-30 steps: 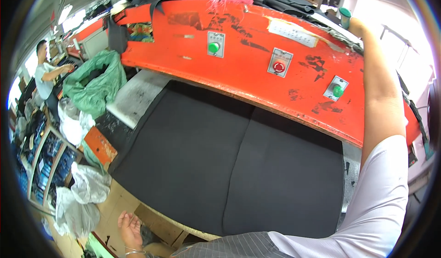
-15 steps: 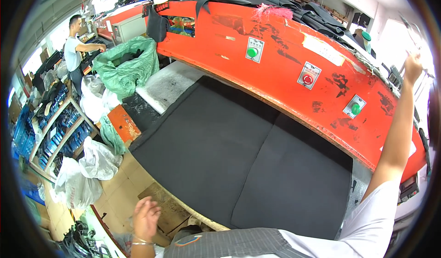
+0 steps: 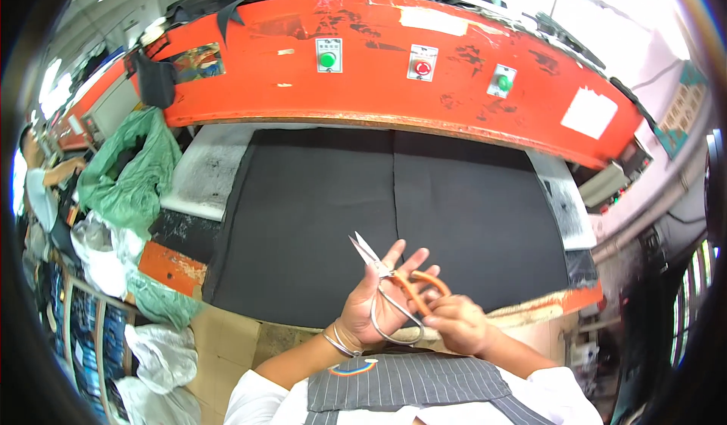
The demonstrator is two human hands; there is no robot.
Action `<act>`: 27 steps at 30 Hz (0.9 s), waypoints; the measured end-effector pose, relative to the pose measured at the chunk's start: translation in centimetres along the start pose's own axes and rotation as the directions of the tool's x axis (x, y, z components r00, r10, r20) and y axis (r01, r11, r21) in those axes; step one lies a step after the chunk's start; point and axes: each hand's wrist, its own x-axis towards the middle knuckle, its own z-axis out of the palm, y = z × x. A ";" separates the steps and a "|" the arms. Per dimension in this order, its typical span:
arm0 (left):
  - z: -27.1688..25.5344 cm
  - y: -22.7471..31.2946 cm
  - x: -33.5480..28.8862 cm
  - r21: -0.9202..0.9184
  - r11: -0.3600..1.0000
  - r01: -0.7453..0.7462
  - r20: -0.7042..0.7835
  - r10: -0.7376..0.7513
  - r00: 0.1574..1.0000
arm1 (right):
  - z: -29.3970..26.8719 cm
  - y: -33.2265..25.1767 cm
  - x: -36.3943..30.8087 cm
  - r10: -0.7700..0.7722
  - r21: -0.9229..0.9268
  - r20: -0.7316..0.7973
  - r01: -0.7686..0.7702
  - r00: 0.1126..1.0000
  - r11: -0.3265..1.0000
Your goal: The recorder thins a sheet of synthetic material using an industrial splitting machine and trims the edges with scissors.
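Note:
A pair of scissors (image 3: 369, 252) lies slantwise across my left palm, pointed blades away from me. One handle loop is orange, the other bare metal. My right hand (image 3: 462, 323) has its fingers closed on the orange loop. Palm up beneath the scissors, my left hand (image 3: 371, 311) has its fingers spread, the thumb beside the blades' pivot; whether it touches them I cannot tell. Bracelets circle the left wrist. Both hands are over the near edge of a large black sheet (image 3: 318, 221), which has a seam or joint running through it.
Behind the sheet runs a red machine beam (image 3: 250, 84) with two green buttons and a red one. Dark material lies on top. At left stand a green sack (image 3: 129, 175), white bags (image 3: 163, 357) and a rack of blue items (image 3: 113, 349). Another person (image 3: 42, 190) is at far left.
My right hand has come down from the upper right to in front of me, with the scissors now plainly in it. My left hand has moved in beneath them. The view has turned right.

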 end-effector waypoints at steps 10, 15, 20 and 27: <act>-5.2 -0.9 -7.6 0.558 0.785 0.271 -0.313 -0.104 0.944 | 9.3 -9.9 -1.1 0.923 0.131 0.208 -0.945 0.323 0.301; -5.4 1.4 -7.0 0.924 -0.223 -0.310 0.260 -0.229 0.938 | 7.1 -12.8 -5.2 0.974 0.194 0.224 -0.977 -0.044 -0.089; -7.7 1.9 -3.5 0.595 -0.648 -0.475 0.414 -0.260 0.872 | 3.6 -15.0 -9.1 0.905 0.408 0.424 -0.893 0.004 -0.187; -8.1 1.3 -1.9 0.527 -0.694 -0.490 0.102 -0.521 0.847 | 1.8 -12.5 -7.8 0.658 0.186 0.733 -0.879 -0.173 -0.439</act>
